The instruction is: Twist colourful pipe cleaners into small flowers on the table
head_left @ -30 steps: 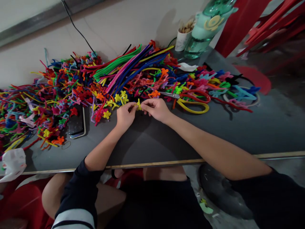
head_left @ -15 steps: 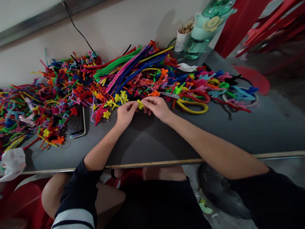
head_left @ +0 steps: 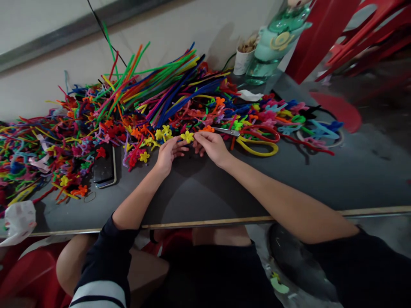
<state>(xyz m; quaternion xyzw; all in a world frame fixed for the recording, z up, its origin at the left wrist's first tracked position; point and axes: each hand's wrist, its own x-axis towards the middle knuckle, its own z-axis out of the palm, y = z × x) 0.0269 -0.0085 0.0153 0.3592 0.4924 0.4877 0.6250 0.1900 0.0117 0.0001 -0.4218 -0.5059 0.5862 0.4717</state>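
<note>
Head view: there's the yellow flower (head_left: 187,137), pinched at its edge by your right hand (head_left: 211,147), in front of the colourful pile (head_left: 128,113); your left hand (head_left: 167,155) sits beside it, loosely spread, contact unclear.

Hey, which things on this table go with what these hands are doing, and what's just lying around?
Likely part of the job:
- yellow flower, between left hand and right hand
- bundled fuzzy stems
- scissors

Probably just lying about:
- phone
- white cup
- green bottle
</note>
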